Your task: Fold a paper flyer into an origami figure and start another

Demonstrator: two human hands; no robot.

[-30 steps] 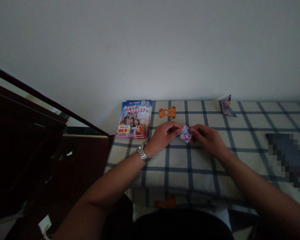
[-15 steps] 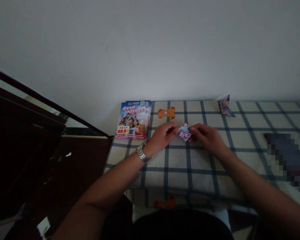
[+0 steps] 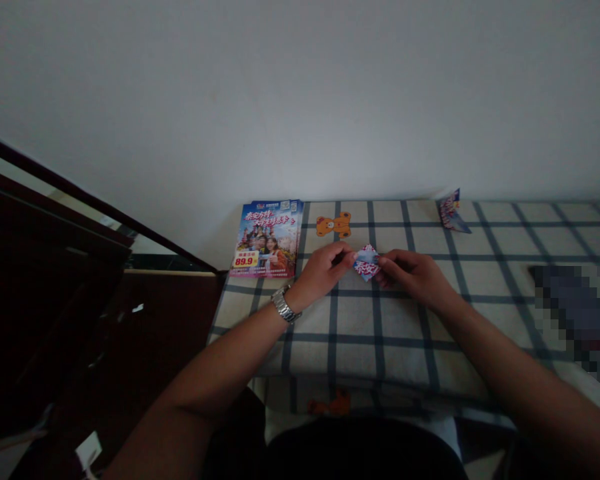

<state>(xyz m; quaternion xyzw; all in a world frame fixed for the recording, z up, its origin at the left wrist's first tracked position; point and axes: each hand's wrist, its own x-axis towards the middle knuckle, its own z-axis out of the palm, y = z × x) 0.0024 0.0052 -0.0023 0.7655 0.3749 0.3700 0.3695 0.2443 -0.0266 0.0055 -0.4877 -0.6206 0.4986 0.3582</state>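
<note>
A small folded paper piece, blue and pink with white print, lies diamond-shaped on the checked tablecloth. My left hand, with a metal watch on its wrist, pinches the piece's left corner. Pinching the right corner is my right hand. Both hands have their fingers closed on the paper, which rests low against the cloth.
A stack of colourful flyers lies at the table's far left corner. An orange bear print shows on the cloth behind my hands. Another folded paper piece stands near the wall. A blurred dark object sits at right. Dark furniture fills the left.
The folded paper has turned slightly and shifted a little left and up between my fingers. Both hands have kept their pinch and barely moved.
</note>
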